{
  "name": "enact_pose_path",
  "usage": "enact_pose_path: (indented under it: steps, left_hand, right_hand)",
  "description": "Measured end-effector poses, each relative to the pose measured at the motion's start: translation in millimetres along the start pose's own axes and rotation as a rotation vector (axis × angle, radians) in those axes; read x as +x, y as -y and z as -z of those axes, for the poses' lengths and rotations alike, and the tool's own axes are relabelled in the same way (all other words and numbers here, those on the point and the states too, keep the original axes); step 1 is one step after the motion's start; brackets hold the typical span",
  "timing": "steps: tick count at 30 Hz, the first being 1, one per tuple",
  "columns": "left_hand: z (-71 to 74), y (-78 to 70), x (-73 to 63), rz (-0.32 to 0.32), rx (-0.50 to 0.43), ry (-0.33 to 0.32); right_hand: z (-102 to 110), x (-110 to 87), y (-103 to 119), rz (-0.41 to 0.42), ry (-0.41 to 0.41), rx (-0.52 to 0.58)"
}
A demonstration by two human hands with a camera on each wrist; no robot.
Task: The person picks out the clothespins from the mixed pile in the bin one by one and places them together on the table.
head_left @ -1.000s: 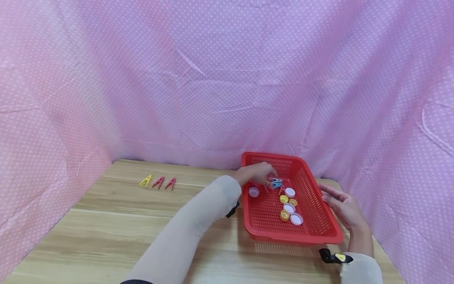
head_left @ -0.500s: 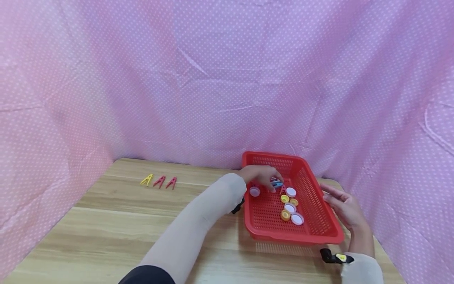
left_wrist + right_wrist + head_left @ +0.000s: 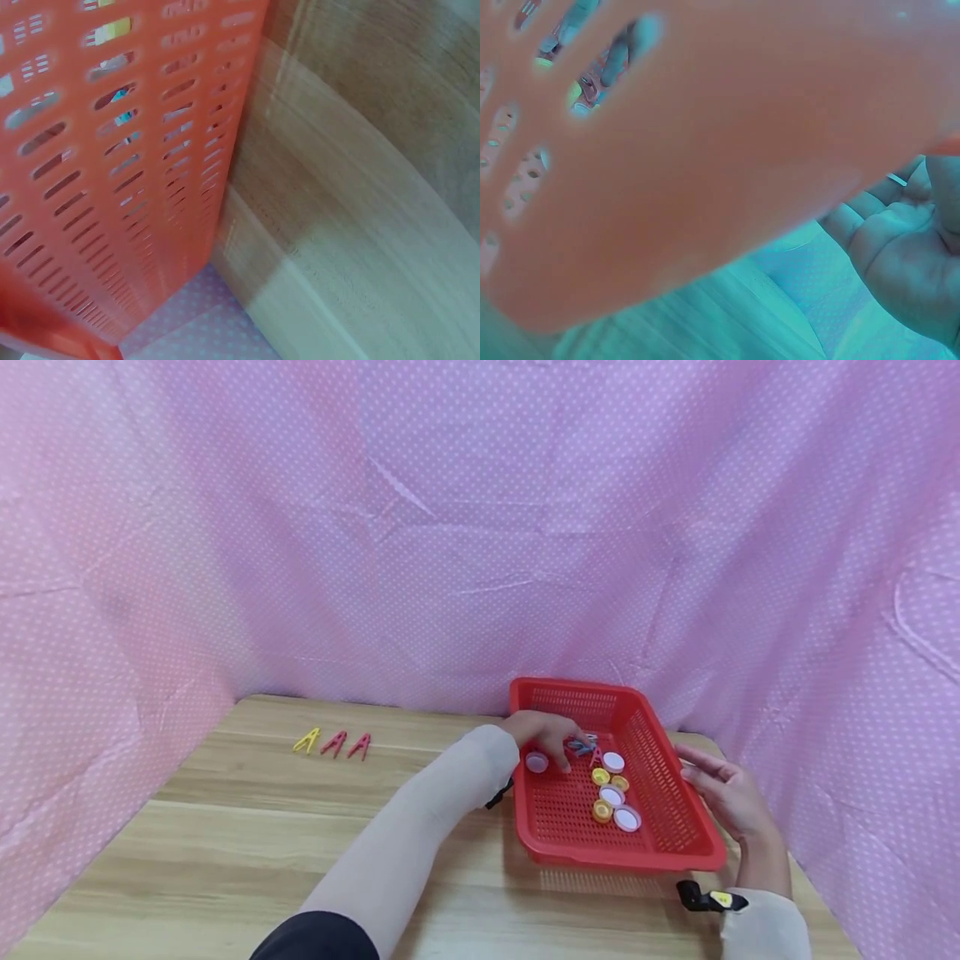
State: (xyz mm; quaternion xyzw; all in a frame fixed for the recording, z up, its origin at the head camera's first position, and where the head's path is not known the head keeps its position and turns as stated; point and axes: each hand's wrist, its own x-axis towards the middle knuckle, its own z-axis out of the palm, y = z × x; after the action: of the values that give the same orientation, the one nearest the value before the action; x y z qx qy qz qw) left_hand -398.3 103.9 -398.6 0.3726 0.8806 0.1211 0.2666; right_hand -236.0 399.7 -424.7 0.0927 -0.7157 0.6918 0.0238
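Left hand [image 3: 546,737] shifted slightly, clothespins [image 3: 582,747] partly hidden

Three pegs [image 3: 334,744] on the table [image 3: 300,843], left of the basket [image 3: 600,857] with caps [image 3: 612,796] inside.

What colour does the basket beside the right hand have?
The basket is red; it shows best in the head view.

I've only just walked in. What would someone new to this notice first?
Probably the bright red basket at the right-hand end of the wooden table, with the left hand inside it and the right hand at its outer side. Next, the row of one yellow clip and two red clips at the table's far left. Behind everything hangs a pink polka-dot cloth.
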Motion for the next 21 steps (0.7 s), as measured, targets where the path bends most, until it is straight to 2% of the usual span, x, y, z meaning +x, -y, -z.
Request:
enact_pose_path:
  steps: [8, 13, 17, 21]
  left_hand:
    - [-3.2, 3.1, 1.8, 0.03, 0.009, 0.031]
    - [-5.2, 0.9, -0.1, 0.005, 0.011, 0.035]
    - [-9.4, -3.9, -5.1, -0.005, 0.001, 0.047]
    - [-11.3, -9.8, -10.3, -0.046, 0.043, 0.053]
  right_hand:
    - [-3.1, 3.2, 0.5, -0.004, -0.008, -0.024]
    - [-3.3, 1.8, 0.2, -0.032, -0.018, -0.053]
    - [-1.9, -1.1, -1.8, -0.022, 0.002, -0.035]
    - [-0.6, -2.0, 0.8, -0.008, 0.009, -0.027]
